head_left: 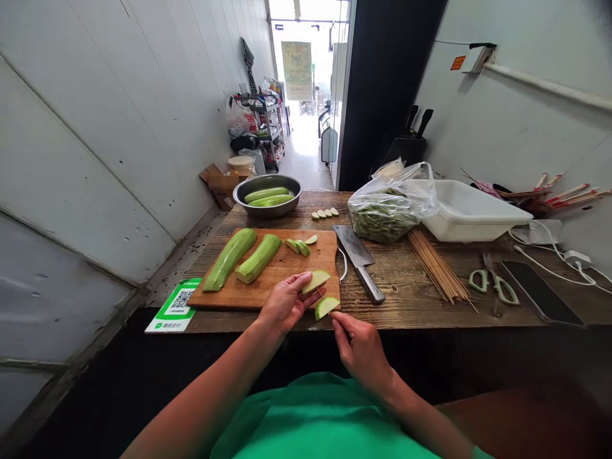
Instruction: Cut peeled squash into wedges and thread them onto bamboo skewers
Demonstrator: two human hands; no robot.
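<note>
My left hand pinches a half-round zucchini slice between thumb and fingers, over the right front part of the wooden cutting board. A second slice sits on a thin skewer whose lower end is in the closed fingers of my right hand. The skewer's tip seems to meet the left-hand slice; whether it has gone in, I cannot tell. Two peeled-looking zucchini pieces lie on the board, with a few cut slices beside them. Right of the board rests a cleaver.
Behind the board stand a metal bowl of zucchini and several slices in a row. To the right are a bag of green vegetables, a white tub, bamboo skewers, scissors and a phone.
</note>
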